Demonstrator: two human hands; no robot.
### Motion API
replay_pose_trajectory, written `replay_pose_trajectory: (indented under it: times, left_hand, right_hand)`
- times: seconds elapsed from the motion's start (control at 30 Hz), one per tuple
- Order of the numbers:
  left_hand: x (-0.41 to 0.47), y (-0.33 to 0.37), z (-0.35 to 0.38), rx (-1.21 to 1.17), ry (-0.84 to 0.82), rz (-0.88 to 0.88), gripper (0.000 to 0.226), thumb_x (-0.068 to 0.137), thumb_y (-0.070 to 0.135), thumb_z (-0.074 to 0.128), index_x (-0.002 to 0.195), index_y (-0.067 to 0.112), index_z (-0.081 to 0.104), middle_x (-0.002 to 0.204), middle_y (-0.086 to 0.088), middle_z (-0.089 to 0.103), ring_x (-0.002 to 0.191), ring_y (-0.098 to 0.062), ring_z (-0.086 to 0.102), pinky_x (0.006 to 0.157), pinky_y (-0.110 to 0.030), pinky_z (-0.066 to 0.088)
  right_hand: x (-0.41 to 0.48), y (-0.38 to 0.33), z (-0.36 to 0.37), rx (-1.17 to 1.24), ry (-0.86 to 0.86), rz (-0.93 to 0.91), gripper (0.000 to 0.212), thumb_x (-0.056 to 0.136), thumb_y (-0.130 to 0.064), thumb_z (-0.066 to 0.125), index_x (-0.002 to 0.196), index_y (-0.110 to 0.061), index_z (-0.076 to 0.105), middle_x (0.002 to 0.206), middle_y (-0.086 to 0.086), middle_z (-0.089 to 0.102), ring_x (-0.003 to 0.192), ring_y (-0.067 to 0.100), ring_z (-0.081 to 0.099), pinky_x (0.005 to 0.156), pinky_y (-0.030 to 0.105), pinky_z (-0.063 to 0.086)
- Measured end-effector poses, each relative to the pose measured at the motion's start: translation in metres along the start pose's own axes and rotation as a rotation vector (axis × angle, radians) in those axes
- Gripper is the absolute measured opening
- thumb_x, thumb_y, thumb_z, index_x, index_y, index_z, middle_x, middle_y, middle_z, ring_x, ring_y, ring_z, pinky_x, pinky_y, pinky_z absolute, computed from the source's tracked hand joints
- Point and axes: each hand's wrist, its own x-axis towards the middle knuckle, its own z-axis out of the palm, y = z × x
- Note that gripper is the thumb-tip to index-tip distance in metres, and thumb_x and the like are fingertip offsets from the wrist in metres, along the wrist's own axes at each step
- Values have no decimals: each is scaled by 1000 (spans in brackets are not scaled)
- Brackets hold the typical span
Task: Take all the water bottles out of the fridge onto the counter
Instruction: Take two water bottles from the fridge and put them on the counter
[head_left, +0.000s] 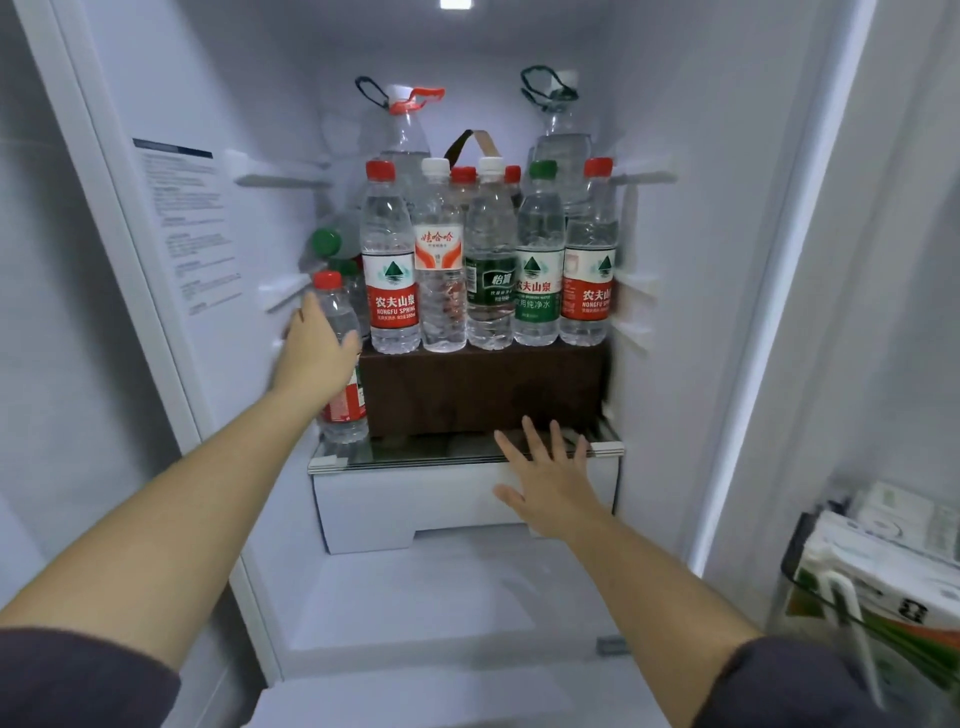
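The left hand (317, 348) is wrapping its fingers around a small clear plastic red-capped water bottle (340, 364) standing at the left edge of the glass fridge shelf (467, 454). The right hand (545, 473) is hovering open, fingers spread, before the shelf's front edge, holding nothing.

Dark grey sleeves (78, 670), bare forearms

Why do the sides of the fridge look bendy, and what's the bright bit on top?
Head view: the wide-angle lens bows the fridge walls; the glow is the fridge light; the left hand on the red-capped bottle is slightly motion-blurred; the front row of bottles is sharp.
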Motion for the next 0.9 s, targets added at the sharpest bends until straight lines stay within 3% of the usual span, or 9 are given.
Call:
replay_pose_trajectory:
  times: [0.1, 0.23, 0.4, 0.5, 0.6, 0.7, 0.9]
  left_hand:
    - [14, 7, 4, -54, 12, -73, 56, 92, 23, 56, 141, 6, 33, 140, -17, 46, 123, -37, 48, 100, -51, 44]
    - [25, 20, 7, 24, 33, -170, 50, 93, 20, 52, 137, 2, 36, 137, -18, 48, 119, -39, 51, 95, -51, 47]
    - [35, 39, 3, 197, 54, -291, 48, 93, 19, 58, 134, 3, 40, 129, -18, 56, 112, -38, 58, 86, -48, 50]
    - [42, 43, -1, 275, 83, -267, 41, 95, 18, 55, 131, 2, 42, 125, -19, 58, 111, -38, 59, 81, -44, 48]
    - [48, 39, -3, 122, 54, -253, 44, 97, 16, 53, 135, 2, 35, 132, -21, 54, 118, -40, 53, 91, -48, 45]
    - [44, 32, 0, -27, 45, -218, 48, 96, 19, 57, 134, 3, 34, 132, -22, 53, 116, -42, 53, 93, -51, 45]
    - [18, 25, -9, -44, 129, -142, 44, 94, 23, 60, 128, 3, 39, 125, -21, 58, 111, -42, 57, 89, -50, 47]
  right_hand:
    - [3, 1, 4, 3, 16, 2, 72, 93, -70, 20, 153, -43, -10, 165, 3, -13, 150, 39, -8, 114, 65, -5]
    - [2, 1, 9, 12, 41, -5, 89, 69, -76, -6, 152, -44, -12, 165, 1, -11, 150, 39, -9, 114, 65, -4]
    - [2, 2, 10, 3, 58, 1, 74, 94, -69, 28, 153, -43, -10, 165, 1, -12, 150, 38, -11, 114, 63, -6]
    - [1, 2, 10, -8, 61, 0, 76, 92, -71, 26, 153, -42, -9, 165, 2, -11, 150, 38, -10, 114, 63, -5]
    - [2, 1, 9, -20, 57, 1, 80, 85, -76, 14, 153, -42, -8, 165, 2, -9, 150, 39, -9, 114, 64, -5]
    - [2, 1, 10, -3, 48, 13, 76, 93, -69, 31, 153, -42, -8, 165, 1, -11, 150, 37, -10, 114, 63, -6]
    - [1, -1, 7, -4, 37, 17, 76, 94, -67, 33, 154, -42, -7, 165, 1, -10, 150, 37, -10, 114, 63, -6]
